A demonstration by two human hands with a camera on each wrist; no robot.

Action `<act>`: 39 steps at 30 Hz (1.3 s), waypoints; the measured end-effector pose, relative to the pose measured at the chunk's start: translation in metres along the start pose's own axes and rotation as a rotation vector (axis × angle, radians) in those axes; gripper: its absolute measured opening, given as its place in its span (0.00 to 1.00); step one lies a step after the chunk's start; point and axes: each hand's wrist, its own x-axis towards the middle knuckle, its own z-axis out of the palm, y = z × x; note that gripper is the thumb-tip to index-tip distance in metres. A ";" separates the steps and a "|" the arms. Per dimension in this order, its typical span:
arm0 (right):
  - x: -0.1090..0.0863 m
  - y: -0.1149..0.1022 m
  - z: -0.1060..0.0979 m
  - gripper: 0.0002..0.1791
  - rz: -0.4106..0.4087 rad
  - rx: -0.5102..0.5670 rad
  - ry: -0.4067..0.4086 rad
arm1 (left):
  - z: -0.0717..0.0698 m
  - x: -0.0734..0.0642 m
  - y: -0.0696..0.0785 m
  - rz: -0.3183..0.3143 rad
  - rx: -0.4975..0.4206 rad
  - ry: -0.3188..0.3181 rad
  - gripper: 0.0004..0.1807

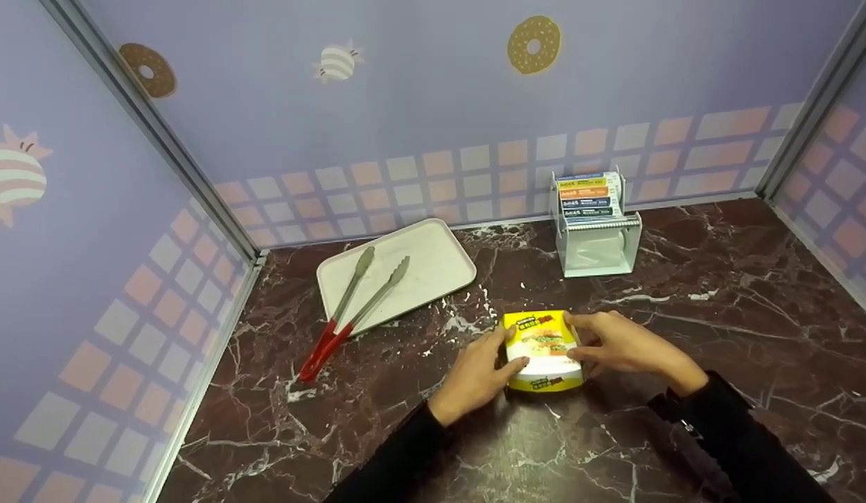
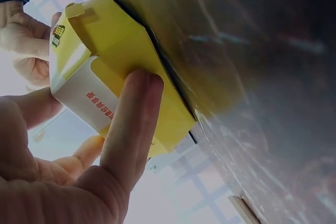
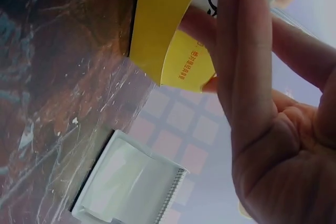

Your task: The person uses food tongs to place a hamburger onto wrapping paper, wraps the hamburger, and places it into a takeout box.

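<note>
A yellow-and-white cardboard burger box (image 1: 542, 353), its lid down and printed with a burger picture, sits on the dark marbled table. My left hand (image 1: 477, 374) holds its left side, thumb at the lid's front edge; in the left wrist view two fingers (image 2: 137, 114) lie along the yellow side wall, beside a white flap. On the opposite side my right hand (image 1: 625, 346) grips the box, with the thumb near the lid's right edge. The right wrist view shows fingers (image 3: 252, 56) of that hand covering part of the side wall.
Red-handled metal tongs (image 1: 346, 325) lie partly across a white tray (image 1: 433, 269) at the back left. Toward the back right stands a clear dispenser (image 1: 597, 248) with small coloured boxes (image 1: 586, 199) on it. Patterned panels (image 1: 419, 105) border the table.
</note>
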 end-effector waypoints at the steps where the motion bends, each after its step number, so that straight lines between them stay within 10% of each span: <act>1: 0.000 -0.001 0.000 0.37 -0.007 -0.033 0.012 | 0.000 0.000 0.000 0.000 -0.006 -0.001 0.30; 7: -0.002 -0.004 0.001 0.37 -0.009 -0.166 0.090 | -0.006 0.001 -0.004 0.034 -0.045 -0.002 0.27; 19: 0.002 0.008 -0.008 0.35 0.026 -0.048 0.136 | -0.010 0.005 -0.009 0.005 -0.066 -0.031 0.34; 33: 0.000 0.000 -0.003 0.44 0.038 0.077 0.014 | -0.006 0.002 0.001 0.056 -0.014 0.017 0.33; 39: 0.001 -0.002 -0.002 0.49 0.025 -0.038 0.029 | -0.009 0.003 -0.004 0.075 -0.013 0.009 0.34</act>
